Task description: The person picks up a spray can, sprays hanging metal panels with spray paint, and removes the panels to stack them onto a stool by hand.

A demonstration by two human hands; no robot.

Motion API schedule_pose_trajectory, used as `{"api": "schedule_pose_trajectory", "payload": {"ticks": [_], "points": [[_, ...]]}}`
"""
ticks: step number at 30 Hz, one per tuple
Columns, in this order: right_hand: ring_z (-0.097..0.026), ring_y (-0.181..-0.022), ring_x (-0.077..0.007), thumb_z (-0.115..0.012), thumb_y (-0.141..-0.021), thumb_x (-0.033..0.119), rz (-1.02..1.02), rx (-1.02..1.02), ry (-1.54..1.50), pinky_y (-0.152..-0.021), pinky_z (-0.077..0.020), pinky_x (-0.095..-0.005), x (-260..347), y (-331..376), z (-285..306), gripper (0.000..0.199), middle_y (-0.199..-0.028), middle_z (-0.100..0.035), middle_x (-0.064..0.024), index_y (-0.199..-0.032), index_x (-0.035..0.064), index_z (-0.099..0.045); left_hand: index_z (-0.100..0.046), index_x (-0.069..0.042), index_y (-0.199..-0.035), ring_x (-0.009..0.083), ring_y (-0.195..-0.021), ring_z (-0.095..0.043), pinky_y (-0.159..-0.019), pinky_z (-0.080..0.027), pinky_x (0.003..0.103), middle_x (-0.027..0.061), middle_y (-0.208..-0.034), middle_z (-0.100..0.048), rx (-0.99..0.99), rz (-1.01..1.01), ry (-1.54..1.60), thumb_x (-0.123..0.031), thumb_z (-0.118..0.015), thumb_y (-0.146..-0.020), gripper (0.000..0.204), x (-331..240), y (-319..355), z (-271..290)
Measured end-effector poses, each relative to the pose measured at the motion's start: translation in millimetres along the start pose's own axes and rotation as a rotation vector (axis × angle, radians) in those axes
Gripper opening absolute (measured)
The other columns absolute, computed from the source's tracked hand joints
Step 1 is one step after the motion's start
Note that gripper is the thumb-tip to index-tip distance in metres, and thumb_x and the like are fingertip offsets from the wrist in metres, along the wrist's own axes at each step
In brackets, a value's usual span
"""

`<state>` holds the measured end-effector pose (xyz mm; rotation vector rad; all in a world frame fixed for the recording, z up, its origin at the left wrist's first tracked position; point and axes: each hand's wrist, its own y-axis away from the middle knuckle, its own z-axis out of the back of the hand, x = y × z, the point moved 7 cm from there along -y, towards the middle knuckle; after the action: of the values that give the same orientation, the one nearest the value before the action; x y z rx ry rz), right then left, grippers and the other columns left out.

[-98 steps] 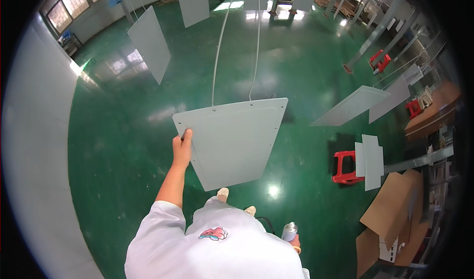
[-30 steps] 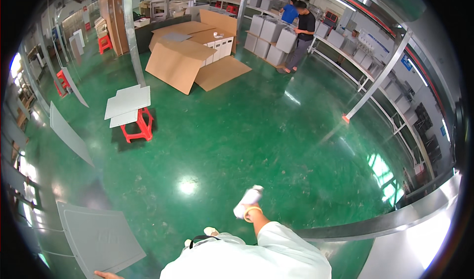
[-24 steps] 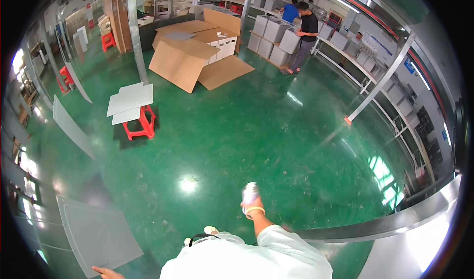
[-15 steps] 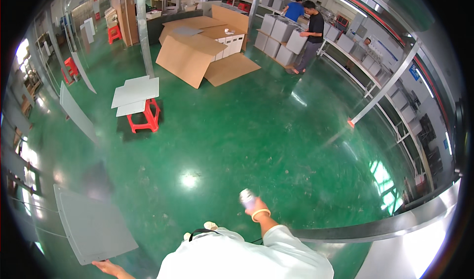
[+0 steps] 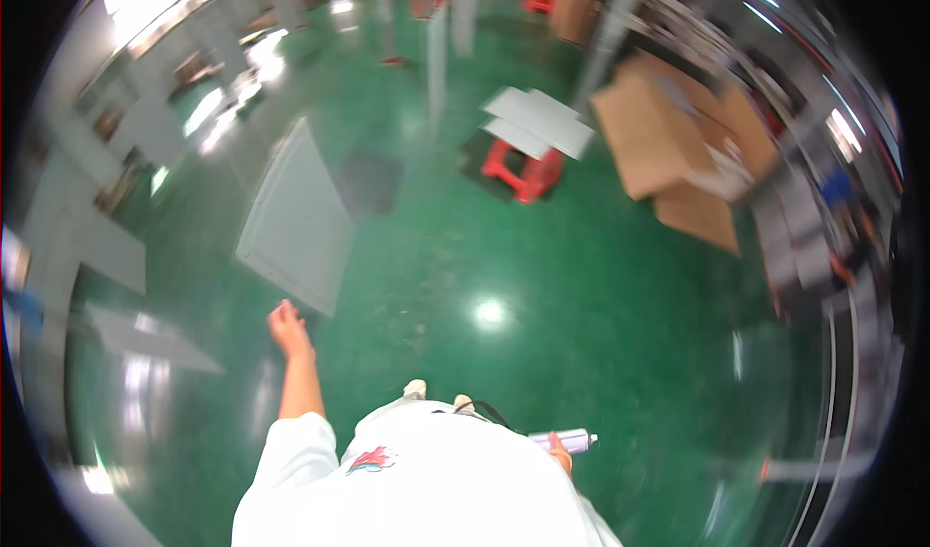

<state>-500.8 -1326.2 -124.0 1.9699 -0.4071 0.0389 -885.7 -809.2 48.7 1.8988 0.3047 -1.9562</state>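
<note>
A flat grey panel [image 5: 300, 222] stands tilted in the air to the left, its lower edge nearest to me. Just below that edge is my left hand [image 5: 288, 330], open with its fingers loosely bent. A small gap seems to separate the fingertips from the panel. Low in the view, right of my body, my right hand [image 5: 559, 449] is closed around a pale spray can [image 5: 575, 440]. The can lies sideways with its white nozzle pointing right, and part of it is covered by my fingers.
Ahead, light panels [image 5: 538, 121] lie on a red stool [image 5: 524, 171]. An opened cardboard box [image 5: 654, 130] stands right of it by a metal post [image 5: 612, 33]. More grey panels [image 5: 155, 339] are at the left. A blurred person [image 5: 852, 242] is by grey boxes at the far right.
My view has swung left, so stool and box appear farther right. My left hand has come off the panel's edge. The spray can is still in my right hand, now turned sideways.
</note>
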Motion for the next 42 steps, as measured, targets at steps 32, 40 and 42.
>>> {"api": "schedule_pose_trajectory", "payload": {"ticks": [32,40,42], "points": [[-0.057,-0.095,-0.029,-0.084,-0.05,0.012,0.408,0.124,1.629,-0.082,-0.0466,-0.0418,29.7,-89.0,-98.9,0.076,-0.108,-0.057,-0.0141,-0.115,0.0024,-0.044,-0.053,-0.001,-0.109,0.0199,-0.091,-0.046,-0.083,-0.038,0.031,0.0103,-0.104,-0.046,1.756,-0.489,0.976,-0.031,-0.044,-0.086,0.039,-386.3,317.4,-61.3],[-0.058,-0.094,-0.0289,-0.085,-0.049,0.012,0.33,-0.012,1.629,-0.081,-0.047,-0.0415,27.6,-68.6,-81.7,0.079,-0.108,-0.057,-0.0141,-0.115,0.002,-0.044,-0.054,-0.005,-0.106,0.0112,-0.084,-0.05,-0.075,-0.043,0.026,0.0038,-0.09,-0.056,1.19,0.25,-0.159,-0.031,-0.052,-0.088,0.032,-47.3,195.7,-68.2],[-0.058,-0.094,-0.0289,-0.085,-0.048,0.012,0.305,-0.032,1.632,-0.081,-0.0471,-0.0415,22.2,-80.6,-74.6,0.079,-0.108,-0.057,-0.0142,-0.115,0.0019,-0.044,-0.058,-0.004,-0.1,0.0176,-0.078,-0.055,-0.069,-0.045,0.032,0.0073,-0.082,-0.059,0.937,0.354,-0.354,-0.039,-0.051,-0.086,0.038,77.7,175.5,5.5]]}}
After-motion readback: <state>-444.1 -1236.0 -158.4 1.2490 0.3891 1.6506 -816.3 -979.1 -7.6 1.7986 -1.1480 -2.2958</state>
